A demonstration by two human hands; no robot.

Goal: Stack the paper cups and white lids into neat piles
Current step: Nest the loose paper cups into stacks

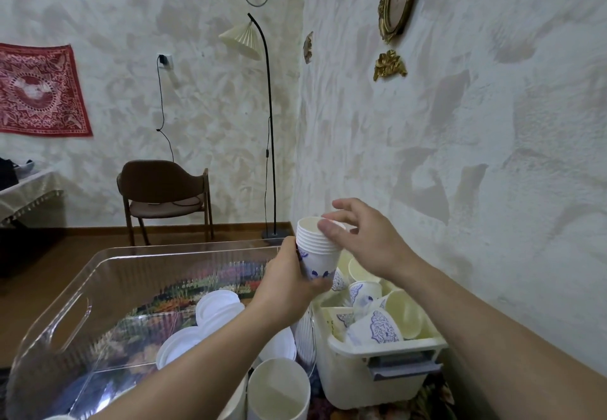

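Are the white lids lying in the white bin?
No, the white lids lie in the clear tub; the white bin holds loose paper cups.

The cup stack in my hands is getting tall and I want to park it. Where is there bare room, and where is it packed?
The clear bin has bare floor along its left and far sides, between its handle cutout and the white lids. The white bin is crowded with loose paper cups. The left hand holds the cup stack; the right hand touches its rim.
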